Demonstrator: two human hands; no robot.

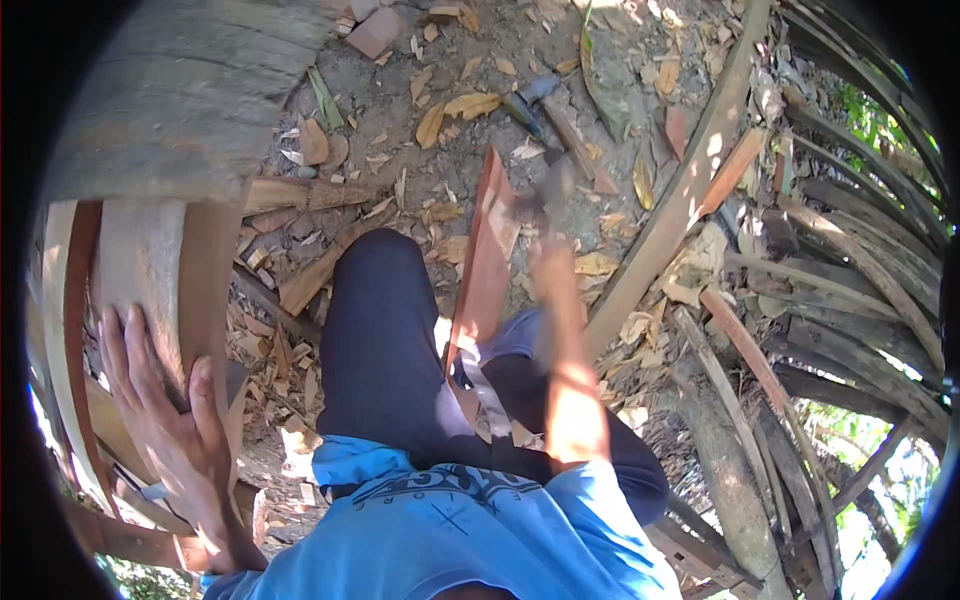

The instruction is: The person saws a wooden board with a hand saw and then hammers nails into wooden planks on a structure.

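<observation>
My left hand [165, 410] lies flat with its fingers stretched along a pale wooden plank [140, 250], its thumb on the plank's side edge. The plank runs beneath a broad weathered grey board [190, 100] at the upper left. Out in front of my knees, my right hand [552, 225] is smeared by motion. A dark blurred shape [553, 180] shows at its fingers, and I cannot make out what it is or whether it is gripped. Left of that hand, a reddish wooden board [485, 250] slants up from between my legs.
On the ground ahead lies a tool with a blue-grey head [540, 88] and wooden handle [570, 140]. Wood chips and dry leaves [470, 105] litter the dirt. A long beam [690, 190] crosses on the right, beside stacked weathered slats [850, 260]. Split wood [315, 195] lies beyond my knee.
</observation>
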